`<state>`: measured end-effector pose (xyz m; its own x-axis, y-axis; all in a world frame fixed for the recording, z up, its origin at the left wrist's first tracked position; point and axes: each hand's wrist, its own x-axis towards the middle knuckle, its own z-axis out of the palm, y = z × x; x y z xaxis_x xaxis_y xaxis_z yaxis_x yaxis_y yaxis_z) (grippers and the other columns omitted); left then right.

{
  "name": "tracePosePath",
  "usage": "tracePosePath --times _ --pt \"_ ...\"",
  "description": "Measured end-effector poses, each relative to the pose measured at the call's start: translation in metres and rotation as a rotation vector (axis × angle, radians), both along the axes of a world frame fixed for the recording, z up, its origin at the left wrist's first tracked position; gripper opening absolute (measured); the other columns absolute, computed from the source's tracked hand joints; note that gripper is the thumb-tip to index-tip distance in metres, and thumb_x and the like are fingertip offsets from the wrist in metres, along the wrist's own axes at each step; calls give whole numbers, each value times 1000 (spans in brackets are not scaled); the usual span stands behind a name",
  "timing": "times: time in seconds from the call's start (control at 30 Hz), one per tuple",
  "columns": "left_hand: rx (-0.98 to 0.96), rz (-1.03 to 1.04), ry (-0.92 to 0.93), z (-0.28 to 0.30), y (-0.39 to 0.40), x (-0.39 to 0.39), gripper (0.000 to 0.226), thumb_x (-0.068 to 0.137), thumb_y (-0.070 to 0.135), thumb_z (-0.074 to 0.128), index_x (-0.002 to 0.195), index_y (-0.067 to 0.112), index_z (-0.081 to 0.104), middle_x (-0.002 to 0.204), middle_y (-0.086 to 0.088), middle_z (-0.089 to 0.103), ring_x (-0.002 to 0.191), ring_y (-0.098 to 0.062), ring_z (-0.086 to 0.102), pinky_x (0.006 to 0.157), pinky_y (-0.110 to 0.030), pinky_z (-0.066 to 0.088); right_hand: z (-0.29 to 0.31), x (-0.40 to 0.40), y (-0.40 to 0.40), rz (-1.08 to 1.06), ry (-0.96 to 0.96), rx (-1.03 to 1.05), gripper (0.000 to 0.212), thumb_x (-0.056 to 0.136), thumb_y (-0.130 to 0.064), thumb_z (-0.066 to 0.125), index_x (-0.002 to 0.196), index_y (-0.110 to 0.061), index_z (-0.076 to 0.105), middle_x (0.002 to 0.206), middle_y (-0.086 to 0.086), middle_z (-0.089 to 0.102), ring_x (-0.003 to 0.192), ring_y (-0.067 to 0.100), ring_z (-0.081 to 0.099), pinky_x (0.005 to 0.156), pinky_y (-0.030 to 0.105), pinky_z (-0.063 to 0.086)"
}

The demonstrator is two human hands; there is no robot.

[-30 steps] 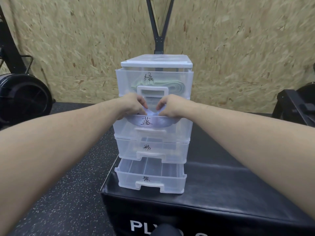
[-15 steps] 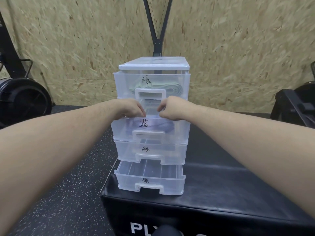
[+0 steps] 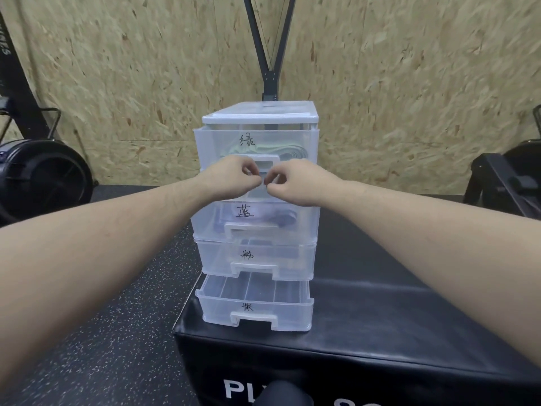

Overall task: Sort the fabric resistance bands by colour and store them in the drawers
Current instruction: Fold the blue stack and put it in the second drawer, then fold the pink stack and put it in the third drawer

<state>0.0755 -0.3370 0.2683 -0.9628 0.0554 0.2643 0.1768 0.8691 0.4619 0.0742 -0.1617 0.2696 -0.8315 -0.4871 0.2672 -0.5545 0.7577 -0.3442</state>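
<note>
A clear plastic drawer unit [image 3: 260, 115] with four drawers stands on a black box. A pale green band [image 3: 292, 150] lies folded in the top drawer. The second drawer [image 3: 205, 221] holds a blue band [image 3: 281, 219], seen through its front. My left hand [image 3: 234, 177] and my right hand [image 3: 295, 183] hover side by side just above that drawer's rim, in front of the top drawer's handle. Their fingers are curled in, thumbs against forefingers, and hold nothing. The bottom drawer [image 3: 254, 313] is pulled out and looks empty. What the third drawer [image 3: 254, 256] holds is unclear.
The black padded box [image 3: 380, 332] carries the unit near its left edge, with speckled rubber floor [image 3: 117, 332] to the left. A black fan machine [image 3: 44, 177] stands far left and black equipment [image 3: 503, 183] far right. A chipboard wall and a black frame post [image 3: 270, 83] are behind.
Both hands let go of the blue band, which now lies in the second drawer. The hands have lifted slightly above the drawer and drawn together.
</note>
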Motion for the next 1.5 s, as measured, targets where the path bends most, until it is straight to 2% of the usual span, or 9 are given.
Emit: tracePosePath --times 0.1,0.3,0.53,0.7,0.87,1.1,1.27,1.37,1.5 --pt "40 26 90 -1 9 14 12 88 33 58 96 27 65 88 10 67 68 -11 60 61 -28 48 0 11 22 23 47 -100 21 90 -29 56 108 -29 67 93 -13 68 87 10 63 76 27 49" --pt "73 -19 197 -17 35 55 2 87 30 60 88 29 61 77 4 64 65 -13 58 62 -32 47 -10 43 78 -13 48 -139 19 90 -30 58 106 -28 68 86 -17 66 84 8 64 75 26 52" --pt "82 -142 109 -50 102 80 6 89 34 62 91 29 60 82 6 64 68 -11 56 67 -32 47 -45 80 156 -91 -33 2 18 90 -32 60 107 -32 67 90 -17 67 87 9 64 81 29 51" --pt "-2 -274 -40 -88 172 79 18 90 32 64 105 25 58 91 4 65 73 -13 59 72 -31 47 -82 106 226 -225 -96 86 19 94 -33 56 112 -37 63 95 -19 64 93 7 58 66 4 36" --pt "-47 -416 -160 -134 250 69 32 90 36 64 120 30 52 99 10 60 80 -7 59 66 -21 44 -132 115 306 -366 -216 14 22 93 -32 58 114 -35 64 91 -21 59 98 8 59 87 27 48" --pt "-17 -499 -287 -189 340 42 39 90 32 63 126 27 50 106 8 58 88 -10 56 77 -25 38 -190 104 396 -493 -303 -61 25 88 -25 64 110 -38 61 97 -19 62 92 6 59 93 31 49" --pt "54 -508 -316 -234 392 14 32 88 27 64 119 28 53 109 9 59 90 -12 56 80 -25 40 -229 83 445 -562 -204 2 49 83 -21 64 130 -35 59 121 -15 62 108 11 54 100 35 44" --pt "91 -511 -289 -262 415 0 29 88 23 64 115 26 54 110 8 58 83 -9 54 78 -24 39 -249 70 465 -587 -123 103 58 86 -24 67 141 -35 51 121 -10 57 120 19 48 100 39 42" --pt "163 -484 -225 -289 438 -17 28 87 23 66 113 27 56 109 8 56 79 6 50 79 -22 37 -274 44 481 -539 -6 212 61 82 -32 72 140 -32 53 125 -5 59 125 22 47 100 40 38"
